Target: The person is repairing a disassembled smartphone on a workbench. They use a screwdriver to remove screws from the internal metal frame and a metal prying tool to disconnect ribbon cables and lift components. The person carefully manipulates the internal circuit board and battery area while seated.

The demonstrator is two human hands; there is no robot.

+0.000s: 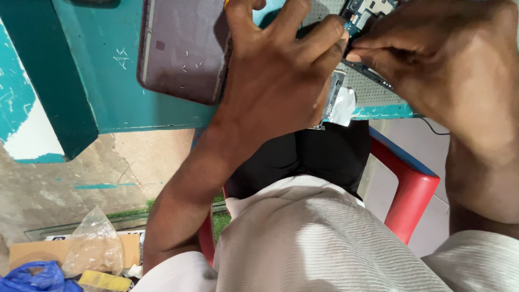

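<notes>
Both hands were gathered at the upper edge of the view, over a teal workbench (108, 81). The left hand (275, 70) was spread wide across the bench, its fingers (324, 35) fanned toward one o'clock and pressed against the edge of an opened phone's circuit board (367, 13); nothing was closed in its grip, and it appeared to be used as a brace. The right hand (432, 59) was drawn into a tight pinch, thumb and forefinger brought together at the board's near edge, about nine o'clock from its knuckles. Whether a small part or a tool was held in that pinch could not be told, since the tips were hidden.

A dark, scratched back panel (181, 48) was laid flat on the bench at nine o'clock from the left hand, well apart from the board. A white scrap (343, 108) hung at the bench edge, just below the board at six o'clock. A red chair (413, 189) was seen under the person, and a clear plastic bag (92, 246) and blue wrapping (38, 276) were left on the floor at seven o'clock.

The step in hand was judged to be fine work on the exposed board, with the device already opened. The next move would call for a steady brace and a small, controlled pull or press at the pinched spot.
</notes>
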